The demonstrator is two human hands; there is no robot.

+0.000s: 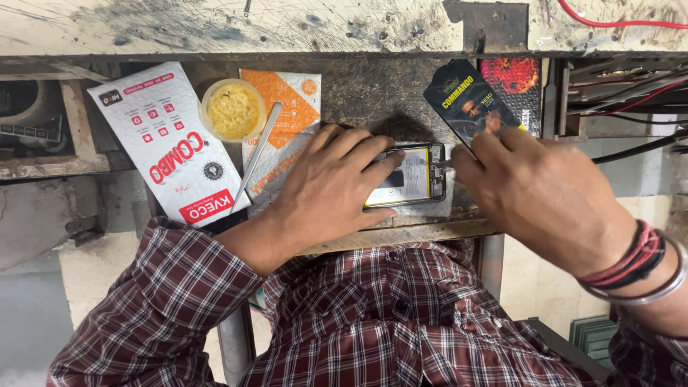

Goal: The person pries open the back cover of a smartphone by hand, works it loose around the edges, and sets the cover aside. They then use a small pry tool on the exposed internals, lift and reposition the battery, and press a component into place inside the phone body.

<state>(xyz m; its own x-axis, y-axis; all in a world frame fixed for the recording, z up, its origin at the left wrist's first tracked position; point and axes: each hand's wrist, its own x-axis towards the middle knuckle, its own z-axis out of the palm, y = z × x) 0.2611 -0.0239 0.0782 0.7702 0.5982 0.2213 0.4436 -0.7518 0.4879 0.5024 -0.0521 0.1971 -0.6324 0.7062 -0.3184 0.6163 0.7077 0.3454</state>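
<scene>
Opened phone (406, 178) flat at the bench (373, 93) front edge; left hand (326, 188) pressed on it, fingers spread, grip released; right hand (534, 195) pinching a small tool at the phone's right end, tool mostly hidden; white box (168, 140), yellow tub (231, 109), tweezers (256, 155) crowding left; dark packet (462, 97) just behind.

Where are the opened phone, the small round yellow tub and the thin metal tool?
Opened phone with its back off (410, 179), head view: on the pale battery.
Small round yellow tub (233, 111), head view: on its yellow contents.
Thin flat metal tool (259, 150), head view: mid-shaft.
</scene>
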